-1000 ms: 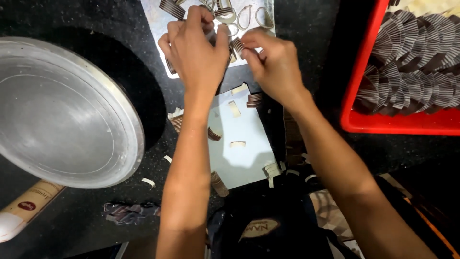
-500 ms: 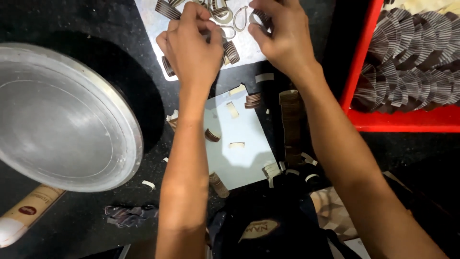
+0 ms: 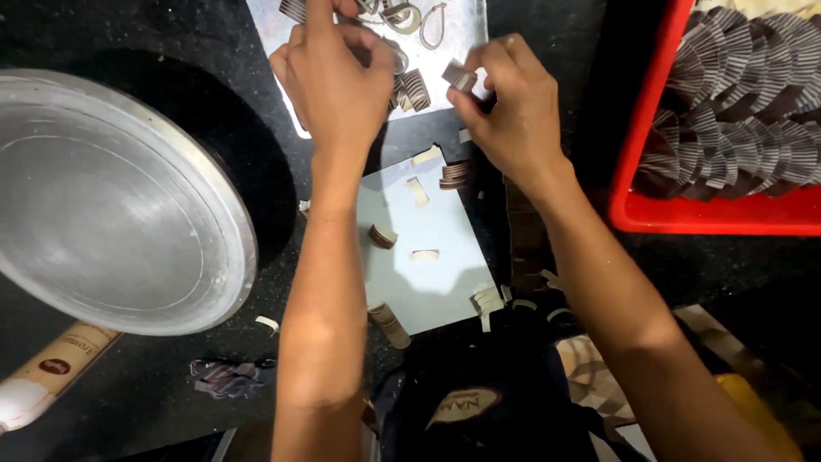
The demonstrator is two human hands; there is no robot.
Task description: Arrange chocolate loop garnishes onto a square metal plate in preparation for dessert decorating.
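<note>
Round pan (image 3: 111, 197): dull grey metal, smooth, faint concentric marks and a soft sheen. Tabletop (image 3: 171, 51): black, matt, finely speckled; red crate (image 3: 637, 171) looks like smooth glossy plastic. Striped piece (image 3: 459, 75) in right hand (image 3: 513, 111): brown-and-cream, ribbed, papery look.

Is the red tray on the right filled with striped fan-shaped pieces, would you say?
Yes, the red tray holds a pile of brown-and-white striped fan-shaped pieces overlapping one another.
</note>
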